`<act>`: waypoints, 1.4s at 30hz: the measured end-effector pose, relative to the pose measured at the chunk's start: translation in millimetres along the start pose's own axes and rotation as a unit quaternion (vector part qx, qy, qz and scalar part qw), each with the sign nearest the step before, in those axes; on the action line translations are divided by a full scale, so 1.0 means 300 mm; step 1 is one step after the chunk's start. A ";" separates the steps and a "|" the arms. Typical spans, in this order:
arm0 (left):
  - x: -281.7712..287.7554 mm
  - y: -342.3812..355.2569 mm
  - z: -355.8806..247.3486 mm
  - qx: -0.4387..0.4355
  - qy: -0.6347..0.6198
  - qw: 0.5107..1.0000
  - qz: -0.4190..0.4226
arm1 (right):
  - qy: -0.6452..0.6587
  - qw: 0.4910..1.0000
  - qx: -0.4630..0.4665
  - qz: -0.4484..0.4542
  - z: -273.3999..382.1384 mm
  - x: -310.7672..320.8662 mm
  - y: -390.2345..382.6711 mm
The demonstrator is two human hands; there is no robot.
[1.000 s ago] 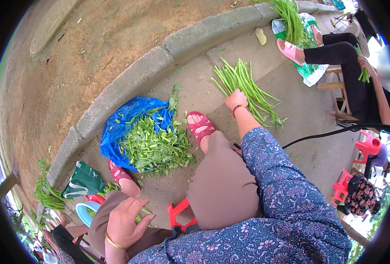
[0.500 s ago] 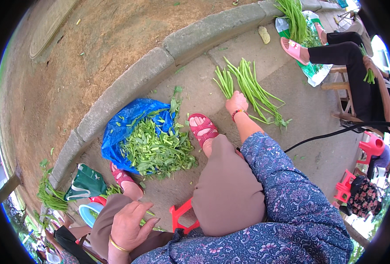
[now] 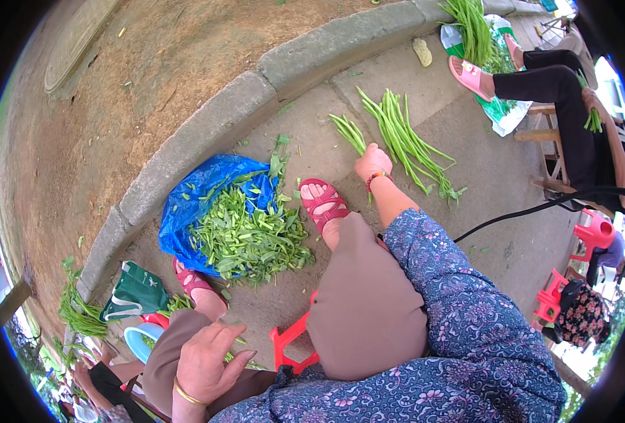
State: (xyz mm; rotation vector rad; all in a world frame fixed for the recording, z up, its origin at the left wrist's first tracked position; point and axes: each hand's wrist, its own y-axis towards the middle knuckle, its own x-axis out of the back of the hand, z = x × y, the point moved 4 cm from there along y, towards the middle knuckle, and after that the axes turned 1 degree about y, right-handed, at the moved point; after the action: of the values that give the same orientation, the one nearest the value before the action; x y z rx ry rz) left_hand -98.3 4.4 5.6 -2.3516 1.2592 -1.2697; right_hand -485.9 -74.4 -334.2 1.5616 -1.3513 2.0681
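Note:
My right hand (image 3: 374,162) is closed around a small bunch of long green vegetable stems (image 3: 348,132), whose tips point forward and left, just above the paving. Beside it, on the right, lies a loose pile of the same long stems (image 3: 401,134). My left hand (image 3: 207,359) hovers over or rests on my left thigh, thumb and fingers apart, with nothing in it. Between my feet and a little ahead, a blue plastic bag (image 3: 185,204) lies spread out, with a heap of cut stems and leaves (image 3: 249,236) on it and spilling over its near edge.
A stone kerb (image 3: 207,127) curves along the far side, with bare soil beyond. At left are a green bag (image 3: 135,290), a light blue basin (image 3: 137,342) and more greens (image 3: 80,310). At right another person (image 3: 538,84) holds stems; red stools (image 3: 552,296) stand nearby.
My right hand has drawn slightly left and back, carrying its stems away from the pile, so the gap between them is wider. My left hand has stayed put.

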 end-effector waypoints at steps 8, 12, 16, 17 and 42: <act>-0.010 0.007 -0.008 0.001 0.007 1.000 -0.001 | 0.009 0.977 0.049 -0.206 -0.096 0.068 0.025; -0.013 0.014 -0.005 -0.002 0.010 1.000 -0.005 | 0.016 0.982 0.050 -0.181 -0.094 0.064 0.053; -0.011 0.022 -0.008 -0.002 0.011 1.000 -0.005 | 0.037 0.992 0.003 -0.117 -0.092 0.078 0.077; -0.013 0.027 -0.007 -0.004 0.014 1.000 -0.004 | 0.035 0.994 -0.018 -0.101 -0.111 0.083 0.094; -0.024 0.002 -0.003 -0.004 0.017 1.000 -0.007 | 0.108 0.993 -0.037 -0.019 -0.034 -0.002 0.008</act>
State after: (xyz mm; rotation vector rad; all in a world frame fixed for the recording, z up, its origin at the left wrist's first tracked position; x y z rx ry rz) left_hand -101.4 9.6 1.7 -2.3574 1.2617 -1.3175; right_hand -493.8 -67.7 -336.1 1.2826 -1.2942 2.0708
